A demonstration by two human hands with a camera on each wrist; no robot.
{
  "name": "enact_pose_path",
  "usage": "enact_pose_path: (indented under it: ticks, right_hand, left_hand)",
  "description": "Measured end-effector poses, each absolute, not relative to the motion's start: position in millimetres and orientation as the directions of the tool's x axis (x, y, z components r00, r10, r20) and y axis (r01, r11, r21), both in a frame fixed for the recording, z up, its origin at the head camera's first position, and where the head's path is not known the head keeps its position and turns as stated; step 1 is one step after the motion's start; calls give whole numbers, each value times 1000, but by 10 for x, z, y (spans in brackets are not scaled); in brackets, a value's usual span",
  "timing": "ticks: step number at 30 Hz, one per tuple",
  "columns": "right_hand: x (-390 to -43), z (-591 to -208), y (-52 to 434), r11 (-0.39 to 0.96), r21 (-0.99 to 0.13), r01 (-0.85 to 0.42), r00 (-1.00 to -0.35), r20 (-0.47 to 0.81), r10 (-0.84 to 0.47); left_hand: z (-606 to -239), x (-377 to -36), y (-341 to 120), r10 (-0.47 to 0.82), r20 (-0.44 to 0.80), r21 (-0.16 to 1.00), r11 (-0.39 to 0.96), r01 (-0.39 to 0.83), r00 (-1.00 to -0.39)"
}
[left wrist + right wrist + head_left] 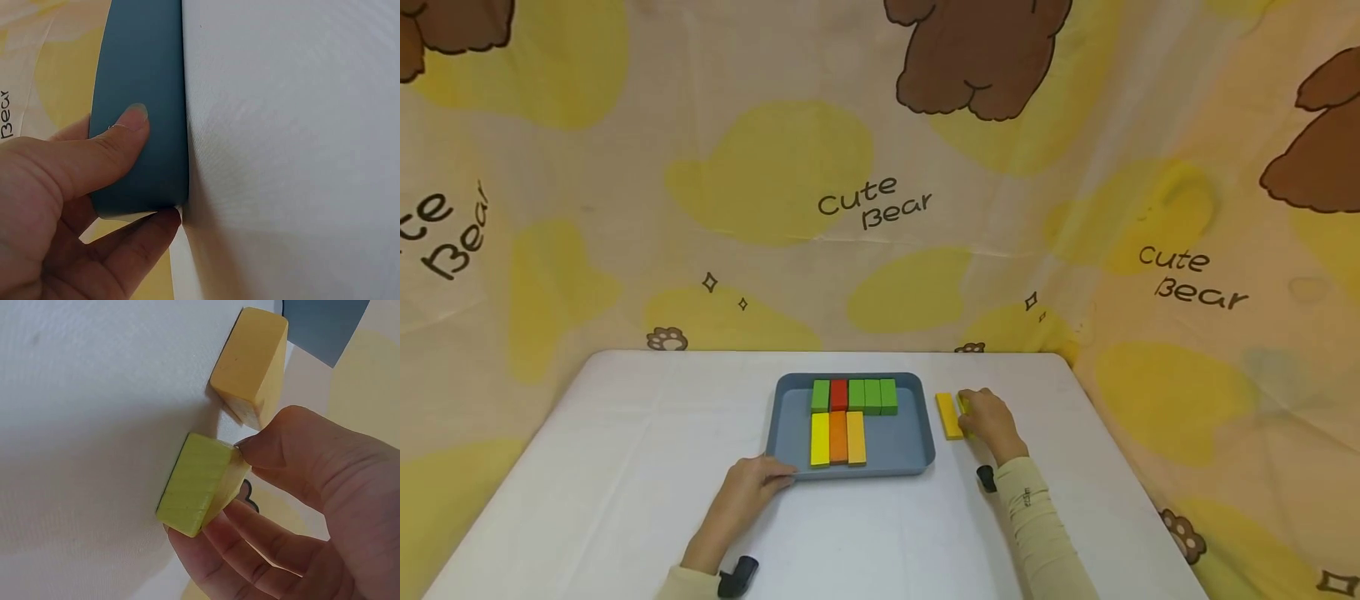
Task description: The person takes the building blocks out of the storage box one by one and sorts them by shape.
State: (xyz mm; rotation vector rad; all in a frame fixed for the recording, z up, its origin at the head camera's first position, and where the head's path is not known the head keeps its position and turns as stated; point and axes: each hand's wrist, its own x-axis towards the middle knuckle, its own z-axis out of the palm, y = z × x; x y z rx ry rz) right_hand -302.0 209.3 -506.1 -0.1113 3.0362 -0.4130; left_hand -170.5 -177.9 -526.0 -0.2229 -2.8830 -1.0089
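Observation:
At the near left corner of a blue-grey tray [895, 450], my left hand [747, 492] grips the wall. In the left wrist view its thumb lies along the tray's outer side [144, 50], with fingers bent around the corner. To the right of the tray, my right hand [996, 425] pinches a yellow-green wooden block [194, 481] between thumb and fingers, low over the white table. Beside that block lies a yellow-orange block [948, 417], between it and the tray.
Inside the tray, a back row has several green blocks [872, 397] and one red block [838, 395]. Just in front stand a yellow block [820, 439], an orange block [838, 437] and a light orange block [856, 438]. A bear-patterned cloth [760, 175] hangs behind the table [625, 433].

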Motion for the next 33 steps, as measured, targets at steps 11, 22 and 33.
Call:
enact_pose_path:
  ticks: [11,22,33]
  right_hand:
    - [-3026,-5065,2074,967,-254,-21,-993,-103,-49]
    - [-2968,-5049,2034,966,-259,-3,-1000,-28,-11]
    - [-2758,-4738,1533,932,-341,-126,-974,222,-50]
  left_hand:
    - [-5264,-1707,-1776,111,134,620,765,171,-985]
    - [-5268,-1701,-1771,109,125,627,761,164,-986]
    - [-5267,-1717,-1770,105,122,627,762,159,-987]
